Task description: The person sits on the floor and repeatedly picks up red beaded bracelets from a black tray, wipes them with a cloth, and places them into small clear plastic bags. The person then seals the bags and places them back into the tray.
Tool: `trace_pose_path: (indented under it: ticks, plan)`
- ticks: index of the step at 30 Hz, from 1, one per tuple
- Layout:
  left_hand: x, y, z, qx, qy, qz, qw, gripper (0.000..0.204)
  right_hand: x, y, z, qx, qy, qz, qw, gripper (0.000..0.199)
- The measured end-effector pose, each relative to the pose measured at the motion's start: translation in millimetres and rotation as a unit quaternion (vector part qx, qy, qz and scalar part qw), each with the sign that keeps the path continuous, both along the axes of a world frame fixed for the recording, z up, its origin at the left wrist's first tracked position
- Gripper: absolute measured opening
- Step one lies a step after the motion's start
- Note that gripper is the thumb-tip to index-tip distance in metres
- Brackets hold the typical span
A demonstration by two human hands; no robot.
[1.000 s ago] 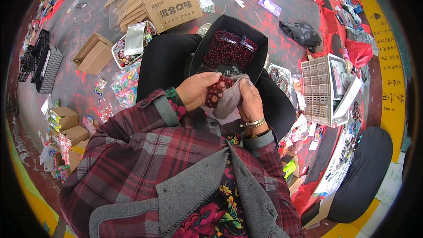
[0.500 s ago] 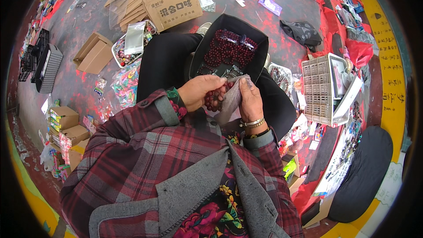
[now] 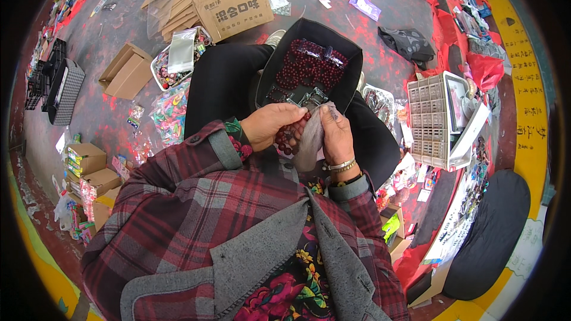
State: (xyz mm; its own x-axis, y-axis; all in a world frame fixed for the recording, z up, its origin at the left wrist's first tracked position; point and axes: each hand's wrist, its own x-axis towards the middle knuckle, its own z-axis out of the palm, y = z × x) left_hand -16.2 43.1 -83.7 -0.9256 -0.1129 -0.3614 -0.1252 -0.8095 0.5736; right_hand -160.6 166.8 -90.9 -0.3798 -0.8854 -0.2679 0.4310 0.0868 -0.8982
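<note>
Dark red round beads on a string (image 3: 286, 141) hang below the fingertips of my left hand (image 3: 267, 125), which pinches the strand. My right hand (image 3: 338, 141) grips a thin grey cloth (image 3: 310, 141) between thumb and fingers, close beside the beads. Both hands are over my lap, at the near edge of a black fabric box (image 3: 348, 65). Inside the box lie several dark red bead strings (image 3: 309, 70) and, nearer to me, some clear plastic packets (image 3: 315, 96).
At the far left stand a cardboard box (image 3: 233, 9) and a white basket (image 3: 159, 71) of trinkets. A pale plastic crate (image 3: 427, 122) stands to the right, near a black cushion-like oval (image 3: 493, 235). Small goods and packets litter the floor on both sides.
The beads hang lower and more loosely from my left hand, apart from the cloth. In my right hand the cloth is bunched narrower and droops straighter.
</note>
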Motion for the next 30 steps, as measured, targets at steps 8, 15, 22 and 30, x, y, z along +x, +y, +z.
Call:
trace_pose_path:
  ticks: [8,15,22,30]
  plan:
    - [-0.9,0.3,10.5,0.042,0.052,0.087,0.994,0.027,10.2,0.4,5.7,-0.037,-0.029,-0.035,0.998,0.021]
    - [1.3,-1.9,3.6,-0.064,-0.030,-0.065,0.995,0.030,0.9,2.1,14.6,0.002,0.067,0.011,0.998,0.016]
    - [0.2,-2.9,-0.4,0.054,0.040,0.027,0.997,0.028,7.0,-1.2,21.8,-0.058,-0.091,0.014,0.994,0.022]
    - [0.6,-3.7,8.1,0.007,-0.009,-0.041,0.999,0.028,1.2,1.9,15.9,-0.016,0.076,0.020,0.997,0.013]
